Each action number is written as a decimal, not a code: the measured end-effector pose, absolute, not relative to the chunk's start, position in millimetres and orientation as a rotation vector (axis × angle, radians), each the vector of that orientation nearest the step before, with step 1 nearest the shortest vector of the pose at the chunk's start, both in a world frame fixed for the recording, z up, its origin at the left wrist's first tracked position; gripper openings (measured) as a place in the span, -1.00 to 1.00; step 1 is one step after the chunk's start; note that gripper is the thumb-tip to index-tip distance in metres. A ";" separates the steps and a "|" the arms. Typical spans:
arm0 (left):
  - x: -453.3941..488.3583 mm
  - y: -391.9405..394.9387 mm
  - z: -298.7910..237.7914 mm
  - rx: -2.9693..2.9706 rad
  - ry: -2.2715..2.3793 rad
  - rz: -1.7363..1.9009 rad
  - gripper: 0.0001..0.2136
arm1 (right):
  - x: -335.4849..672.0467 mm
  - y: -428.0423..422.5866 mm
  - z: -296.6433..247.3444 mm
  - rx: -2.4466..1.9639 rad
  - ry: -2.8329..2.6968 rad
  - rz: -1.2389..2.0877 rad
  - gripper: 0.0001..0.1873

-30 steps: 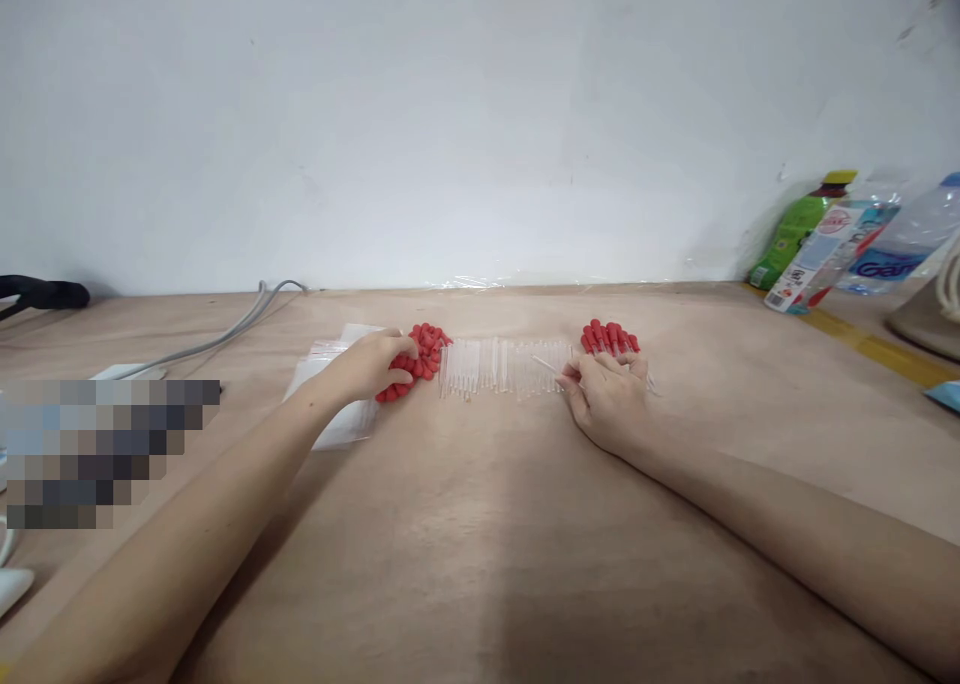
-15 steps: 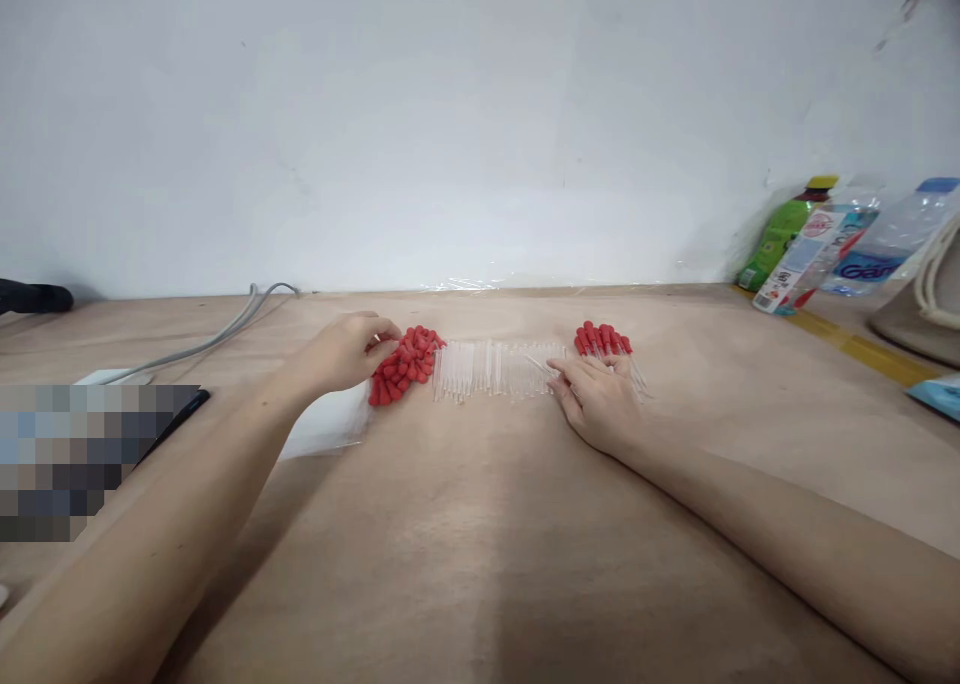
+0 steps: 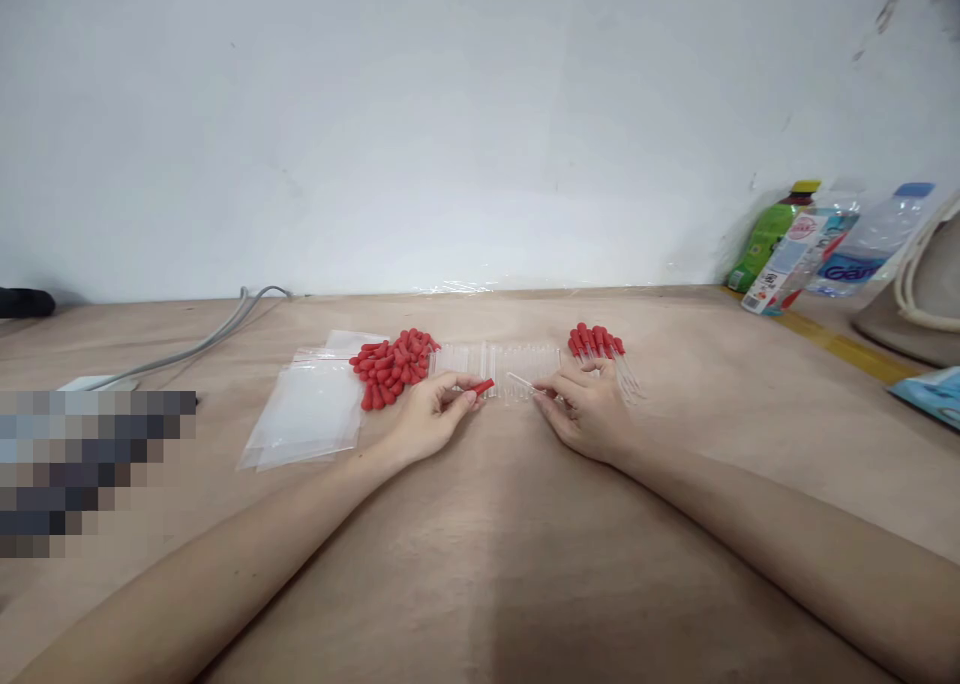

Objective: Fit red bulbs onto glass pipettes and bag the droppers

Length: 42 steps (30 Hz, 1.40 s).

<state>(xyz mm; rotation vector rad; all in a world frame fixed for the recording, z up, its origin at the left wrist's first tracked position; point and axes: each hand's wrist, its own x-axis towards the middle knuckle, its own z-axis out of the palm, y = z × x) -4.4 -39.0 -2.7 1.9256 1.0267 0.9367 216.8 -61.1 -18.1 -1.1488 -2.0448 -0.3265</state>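
Note:
My left hand point(image 3: 431, 414) pinches a small red rubber bulb point(image 3: 484, 386) between thumb and fingers. My right hand point(image 3: 585, 409) pinches a thin clear tube point(image 3: 520, 381), its tip pointing left toward the bulb, a small gap between them. Just behind both hands lies a row of several clear tubes point(image 3: 510, 357). A pile of loose red bulbs point(image 3: 388, 361) sits to the left of that row. A bunch of tubes fitted with red bulbs point(image 3: 600, 344) lies behind my right hand.
Clear plastic bags point(image 3: 307, 414) lie flat left of the red pile. A grey cable point(image 3: 202, 341) runs along the back left. Bottles point(image 3: 806, 244) lean against the wall at the right, near a beige bag with a cord handle point(image 3: 919, 299).
My left hand left the red pile with one bulb and came right, in front of the clear tubes. My right hand lifted one clear tube toward it.

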 end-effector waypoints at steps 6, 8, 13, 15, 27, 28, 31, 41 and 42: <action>-0.2 -42.6 1.4 1.867 0.963 0.943 -0.76 | 212.0 -64.3 -16.0 -1.095 -2.083 -0.357 -0.79; 0.9 -43.4 1.8 1.857 0.956 0.939 -0.76 | 211.9 -64.4 -16.3 -1.074 -2.112 -0.335 -0.78; 3.1 -44.4 2.9 1.858 1.029 0.920 -0.75 | 211.1 -64.2 -17.9 -1.018 -2.150 -0.230 -0.79; 3.6 -43.6 1.1 1.880 1.047 0.930 -0.75 | 210.2 -64.3 -18.1 -0.996 -2.161 -0.194 -0.80; -2.1 -42.0 -4.1 2.141 0.974 0.975 -0.84 | 216.3 -60.1 -17.6 -0.903 -2.236 -0.052 -0.82; -2.1 -42.8 -2.9 2.166 0.955 0.959 -0.84 | 217.2 -59.9 -16.9 -0.906 -2.245 -0.051 -0.82; -1.8 -45.0 0.5 2.220 0.914 0.920 -0.85 | 219.4 -59.4 -14.5 -0.910 -2.278 -0.063 -0.82; -1.9 -47.3 2.2 2.294 0.907 0.794 -0.86 | 220.8 -58.2 -11.9 -0.893 -2.311 -0.200 -0.80; -1.6 -47.5 2.5 2.303 0.922 0.791 -0.86 | 220.3 -58.7 -11.6 -0.900 -2.313 -0.208 -0.80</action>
